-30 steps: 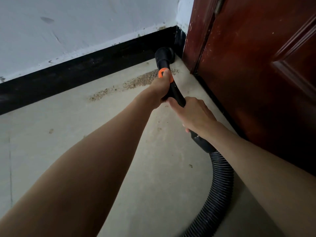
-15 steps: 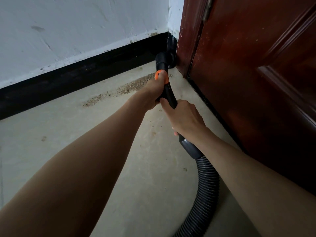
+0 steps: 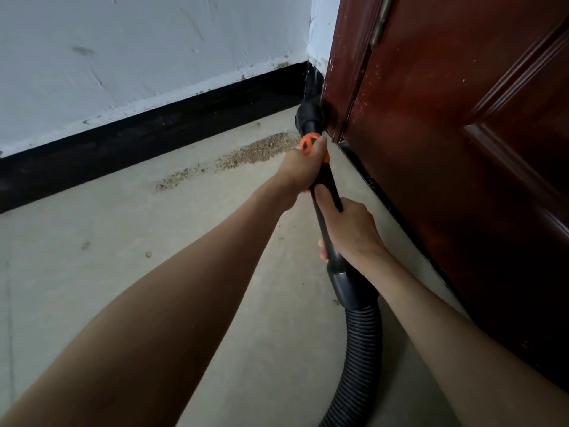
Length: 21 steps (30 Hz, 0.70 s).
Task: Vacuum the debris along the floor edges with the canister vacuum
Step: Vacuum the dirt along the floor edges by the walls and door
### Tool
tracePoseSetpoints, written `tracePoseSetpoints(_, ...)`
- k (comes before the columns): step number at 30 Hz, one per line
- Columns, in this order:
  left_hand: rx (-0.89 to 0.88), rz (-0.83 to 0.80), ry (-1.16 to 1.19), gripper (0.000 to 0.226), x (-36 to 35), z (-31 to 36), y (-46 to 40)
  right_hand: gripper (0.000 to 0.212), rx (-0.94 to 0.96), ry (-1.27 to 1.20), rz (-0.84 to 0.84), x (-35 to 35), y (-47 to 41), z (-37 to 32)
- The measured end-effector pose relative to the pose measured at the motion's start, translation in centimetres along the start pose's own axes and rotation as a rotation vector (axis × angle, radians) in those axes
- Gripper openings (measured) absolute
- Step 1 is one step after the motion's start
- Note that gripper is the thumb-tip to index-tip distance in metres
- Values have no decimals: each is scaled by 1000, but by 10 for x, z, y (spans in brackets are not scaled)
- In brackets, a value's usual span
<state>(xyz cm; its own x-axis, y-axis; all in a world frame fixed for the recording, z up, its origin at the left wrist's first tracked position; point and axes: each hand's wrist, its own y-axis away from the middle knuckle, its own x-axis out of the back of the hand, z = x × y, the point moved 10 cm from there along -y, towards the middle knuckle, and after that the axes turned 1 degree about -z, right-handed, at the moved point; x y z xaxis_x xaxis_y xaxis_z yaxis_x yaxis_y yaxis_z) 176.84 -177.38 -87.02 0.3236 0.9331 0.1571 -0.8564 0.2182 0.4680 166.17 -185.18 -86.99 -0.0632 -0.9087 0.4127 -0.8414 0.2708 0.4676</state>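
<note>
A person reaches both bare arms forward and down, holding a black vacuum wand (image 3: pixel 326 192): the left hand (image 3: pixel 300 171) is wrapped around it just below an orange collar (image 3: pixel 310 143), and the right hand (image 3: pixel 351 229) is curled around it lower down, just above the ribbed black hose (image 3: pixel 357 359) that trails back across the pale floor (image 3: pixel 123 272). The round black nozzle (image 3: pixel 308 114) sits in the corner where the black baseboard (image 3: pixel 154 131) under a white wall (image 3: pixel 123 57) meets a dark red wooden door frame (image 3: pixel 345 72). A streak of sandy brown debris (image 3: pixel 234 160) lies on the floor near the baseboard, just left of the nozzle and left hand.
</note>
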Motion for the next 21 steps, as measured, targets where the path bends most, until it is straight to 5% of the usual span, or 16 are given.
tracePoseSetpoints(17, 11, -107, -47, 39, -31, 12, 17, 74, -227, -620, -178, -8, 20, 30)
tracePoseSetpoints(21, 19, -94, -28, 44, -30, 13, 13, 58, -214, -677, -226, -14, 15, 24)
